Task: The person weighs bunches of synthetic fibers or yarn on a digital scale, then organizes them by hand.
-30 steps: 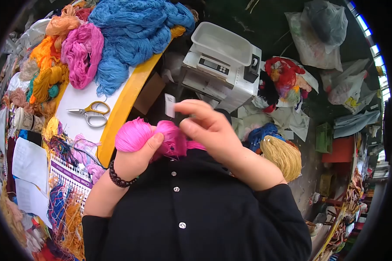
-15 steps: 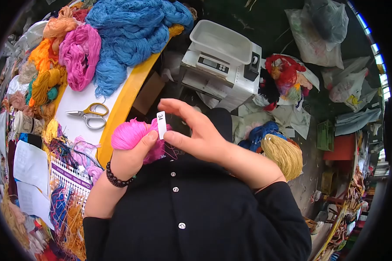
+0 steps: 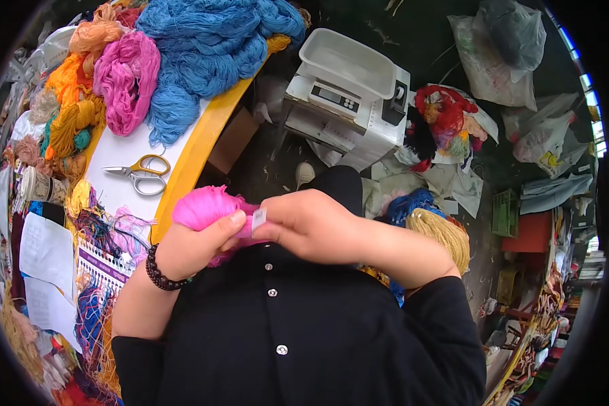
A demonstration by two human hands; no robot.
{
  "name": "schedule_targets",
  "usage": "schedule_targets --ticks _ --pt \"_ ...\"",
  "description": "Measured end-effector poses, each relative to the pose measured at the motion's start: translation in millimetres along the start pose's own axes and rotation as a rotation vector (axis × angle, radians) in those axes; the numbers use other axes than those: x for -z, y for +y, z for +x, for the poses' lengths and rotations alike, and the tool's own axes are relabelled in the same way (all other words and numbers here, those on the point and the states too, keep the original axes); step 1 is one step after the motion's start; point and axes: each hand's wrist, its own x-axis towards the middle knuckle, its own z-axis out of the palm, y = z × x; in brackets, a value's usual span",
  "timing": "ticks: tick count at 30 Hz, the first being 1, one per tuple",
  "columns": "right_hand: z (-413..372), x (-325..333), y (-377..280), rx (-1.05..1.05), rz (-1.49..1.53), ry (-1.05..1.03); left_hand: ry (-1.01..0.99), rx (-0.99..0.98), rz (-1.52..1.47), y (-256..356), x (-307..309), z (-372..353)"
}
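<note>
Held at our chest, a pink skein (image 3: 206, 206) sits in our left hand (image 3: 196, 247), fingers closed around it and thumb pressed on top. Our right hand (image 3: 304, 223), at 3 o'clock of the skein, pinches a small white tag (image 3: 258, 218) against the yarn. Scissors (image 3: 142, 174) lie on the table (image 3: 125, 145) at 10 o'clock, a scale (image 3: 345, 101) stands at 1 o'clock, and blue yarn (image 3: 203, 47) is heaped at 12.

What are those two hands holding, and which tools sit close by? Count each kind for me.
Pink yarn bundle, gripped by the left hand: 1
White tag, pinched by the right hand: 1
Scissors, lying on the table: 1
Weighing scale, beyond the table: 1
Total: 4
</note>
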Motion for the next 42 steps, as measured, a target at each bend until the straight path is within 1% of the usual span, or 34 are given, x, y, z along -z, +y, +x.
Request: schedule_targets --ticks 1,2,3,4,5,6,8,9,10,12,13,14,16,17,18,20,21,22,23,24,25,26,27,28,31,32,33,34,35,37,38,39,41,42 --pt "-3 -4 -3 0.09 -0.191 0.069 -0.053 0.107 -0.148 1 0 0" --pt "-5 -6 -5 0.181 -0.382 0.138 -0.053 0.106 -0.149 -1 0 0" --pt "-6 -6 -5 0.319 -0.572 0.209 -0.063 0.191 -0.302 -5 -1 2" --pt "-6 -6 -3 0.408 -0.671 0.28 -0.072 0.276 -0.455 -8 -2 3" --pt "-6 -6 -2 0.496 -0.768 0.352 -0.141 0.256 -0.497 -10 1 4" --pt "-6 -5 1 0.534 -0.818 0.379 -0.141 0.257 -0.497 -10 0 2" --pt "-8 -5 -1 0.533 -0.865 0.412 0.056 0.177 -0.399 -13 -5 -2" --pt "-8 -6 -2 0.533 -0.913 0.445 0.092 0.069 -0.352 -13 -9 -2" --pt "-7 -8 0 0.532 -0.911 0.449 0.093 0.071 -0.348 -15 -12 -2" --pt "-3 -13 4 0.428 -0.657 0.528 0.25 -0.319 0.106 -20 -18 -2" --pt "-3 -14 -1 0.319 -0.515 0.514 0.288 -0.473 0.328 -15 -21 -2" --pt "-3 -17 0 0.319 -0.516 0.516 0.287 -0.475 0.33 -17 -21 0" --pt "0 -23 4 0.166 -0.064 0.488 0.305 -0.682 0.676 -18 -20 5" --pt "1 -23 2 0.15 0.064 0.495 0.318 -0.705 0.797 -14 -22 5" --pt "1 -25 2 0.15 0.065 0.495 0.318 -0.705 0.798 -9 -24 5" --pt "0 -28 1 0.007 0.292 0.563 0.301 -0.726 1.01 -5 -24 6" --pt "-1 -26 1 0.006 0.291 0.564 0.275 -0.729 0.992 -7 -22 9" --pt "-3 -23 1 0.048 0.174 0.556 0.274 -0.73 0.99 -11 -21 10" --pt "-4 -20 1 0.089 0.057 0.546 0.313 -0.736 0.925 -15 -20 12" --pt "-4 -19 4 0.086 0.056 0.543 0.352 -0.74 0.858 -19 -19 13" --pt "-3 -18 9 0.169 -0.03 0.57 0.355 -0.738 0.855 -24 -17 13" --pt "-3 -18 13 0.255 -0.116 0.595 0.216 -0.367 0.284 -28 -13 14" --pt "-4 -20 14 0.257 -0.115 0.589 0.068 0.01 -0.28 -31 -11 16" --pt "-6 -22 15 0.258 -0.148 0.586 -0.101 0.16 -0.541 -30 -10 18" --pt "-5 -22 11 0.278 -0.188 0.601 -0.172 0.257 -0.805 -36 -6 16" --pt "-5 -24 13 0.216 -0.008 0.581 -0.171 0.257 -0.808 -37 -7 15" --pt "-6 -24 15 0.154 0.169 0.558 -0.073 0.117 -0.593 -37 -10 13" --pt "-10 -29 16 0.009 0.407 0.546 0.024 -0.021 -0.376 -35 -14 13" --pt "-10 -32 16 0.008 0.406 0.544 0.117 -0.192 -0.01 -29 -18 12" --pt "-7 -37 16 -0.238 0.961 0.537 0.248 -0.489 0.534 -34 -20 15" --pt "-8 -37 16 -0.283 1.06 0.487 0.247 -0.514 0.75 -30 -17 14" --pt "-8 -38 15 -0.286 1.061 0.486 0.248 -0.512 0.749 -31 -14 15" --pt "-4 -38 13 -0.318 0.927 0.515 0.203 -0.634 1.109 -34 -9 20" --pt "-4 -35 13 -0.319 0.927 0.515 0.205 -0.576 1.048 -40 -8 20"
